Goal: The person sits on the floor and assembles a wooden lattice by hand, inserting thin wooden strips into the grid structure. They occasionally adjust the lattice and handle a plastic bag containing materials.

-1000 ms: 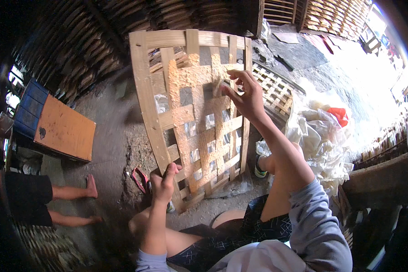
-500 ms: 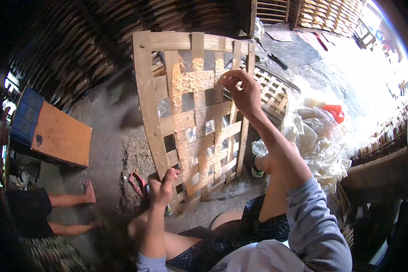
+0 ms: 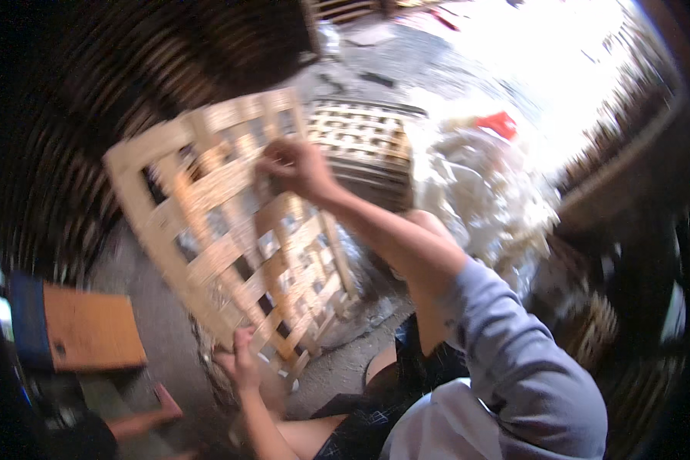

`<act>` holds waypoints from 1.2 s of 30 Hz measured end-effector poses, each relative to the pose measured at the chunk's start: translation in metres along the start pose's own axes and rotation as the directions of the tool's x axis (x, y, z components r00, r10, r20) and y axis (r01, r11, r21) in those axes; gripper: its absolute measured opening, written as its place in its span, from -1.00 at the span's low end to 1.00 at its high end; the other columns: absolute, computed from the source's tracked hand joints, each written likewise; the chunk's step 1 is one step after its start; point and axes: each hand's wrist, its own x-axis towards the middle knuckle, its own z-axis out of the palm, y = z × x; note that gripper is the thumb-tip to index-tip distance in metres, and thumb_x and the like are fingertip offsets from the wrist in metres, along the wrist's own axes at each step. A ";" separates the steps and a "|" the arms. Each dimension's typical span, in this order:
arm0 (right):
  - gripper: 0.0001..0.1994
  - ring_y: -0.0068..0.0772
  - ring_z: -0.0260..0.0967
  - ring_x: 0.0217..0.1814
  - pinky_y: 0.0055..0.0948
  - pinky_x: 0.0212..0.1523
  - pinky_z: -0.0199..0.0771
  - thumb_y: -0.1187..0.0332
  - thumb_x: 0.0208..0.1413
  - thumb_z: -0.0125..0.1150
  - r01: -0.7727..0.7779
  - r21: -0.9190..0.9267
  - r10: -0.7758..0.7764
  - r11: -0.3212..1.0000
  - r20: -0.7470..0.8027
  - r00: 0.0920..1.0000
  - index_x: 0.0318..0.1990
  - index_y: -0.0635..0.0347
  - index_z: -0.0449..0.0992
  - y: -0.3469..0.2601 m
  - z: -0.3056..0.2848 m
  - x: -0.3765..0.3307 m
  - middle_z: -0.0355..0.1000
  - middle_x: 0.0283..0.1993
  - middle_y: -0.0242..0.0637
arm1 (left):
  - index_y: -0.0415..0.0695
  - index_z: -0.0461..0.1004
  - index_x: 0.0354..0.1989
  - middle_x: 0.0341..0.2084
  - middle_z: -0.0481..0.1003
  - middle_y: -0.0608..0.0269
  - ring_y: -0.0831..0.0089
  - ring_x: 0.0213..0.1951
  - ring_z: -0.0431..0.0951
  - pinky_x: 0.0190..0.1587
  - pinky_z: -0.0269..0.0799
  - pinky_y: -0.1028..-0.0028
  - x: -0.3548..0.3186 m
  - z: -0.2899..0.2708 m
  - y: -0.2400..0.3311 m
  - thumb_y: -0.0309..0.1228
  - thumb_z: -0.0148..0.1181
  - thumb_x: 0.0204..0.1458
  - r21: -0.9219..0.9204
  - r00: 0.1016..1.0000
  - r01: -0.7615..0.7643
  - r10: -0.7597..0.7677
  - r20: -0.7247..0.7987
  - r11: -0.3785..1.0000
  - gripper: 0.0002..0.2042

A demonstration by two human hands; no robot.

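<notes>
A rectangular lattice rack of flat, pale wooden or bamboo strips (image 3: 216, 258) leans tilted in front of me. A crumbly, light orange layer coats several of its inner strips. Its lower left edge is gripped by my left hand (image 3: 244, 364), thumb on the near face. Over the upper right part of the rack is my right hand (image 3: 297, 169), with thumb and fingers curled together in a pinch. Motion blur hides whether anything is between those fingertips, and whether they touch the strips.
Beyond my right hand lies a stack of woven racks (image 3: 364, 142). Crumpled whitish plastic sheets (image 3: 475, 188) with a red piece (image 3: 498, 124) are heaped at the right. An orange and blue box (image 3: 92, 328) stands at the left, near another person's bare leg (image 3: 142, 423).
The view has swung, and the rack now tilts further to the left, its top lower in view. My right hand stays near its upper right part; my left hand keeps its hold.
</notes>
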 end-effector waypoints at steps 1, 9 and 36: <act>-0.80 -0.53 0.61 -0.19 -0.41 -0.15 0.62 0.24 0.22 0.44 0.000 0.039 -0.001 0.999 0.028 1.000 -0.17 0.19 0.71 0.007 0.003 0.002 0.68 -0.27 -0.28 | -0.33 0.61 -0.38 -0.36 0.64 0.16 0.37 -0.29 0.60 -0.10 0.45 0.32 -0.001 -0.001 -0.004 -0.13 0.29 0.26 0.022 1.000 0.021 -0.021 -0.021 1.000 -0.59; -0.77 -0.02 0.58 -0.23 -0.16 -0.16 0.57 0.31 -0.09 0.46 0.039 0.106 -0.008 0.994 -0.278 0.961 -0.31 0.22 0.59 0.046 0.047 0.000 0.59 -0.30 -0.05 | -0.22 0.49 -0.25 -0.10 0.57 0.06 0.26 -0.11 0.57 -0.12 0.53 0.22 0.009 0.003 -0.018 0.06 0.21 0.30 0.035 0.980 0.198 -0.198 -0.021 0.980 -0.52; -0.69 -0.02 0.52 0.13 -0.17 0.12 0.55 0.43 0.20 0.20 -0.855 -0.275 -0.102 0.440 -0.961 0.257 0.11 0.14 0.55 0.282 -0.551 -0.502 0.55 0.08 -0.03 | -0.11 0.47 -0.10 -0.01 0.51 0.14 0.26 -0.04 0.54 -0.15 0.55 0.20 0.023 0.097 -0.040 0.19 0.16 0.27 0.228 0.962 0.259 -0.230 -0.148 0.938 -0.48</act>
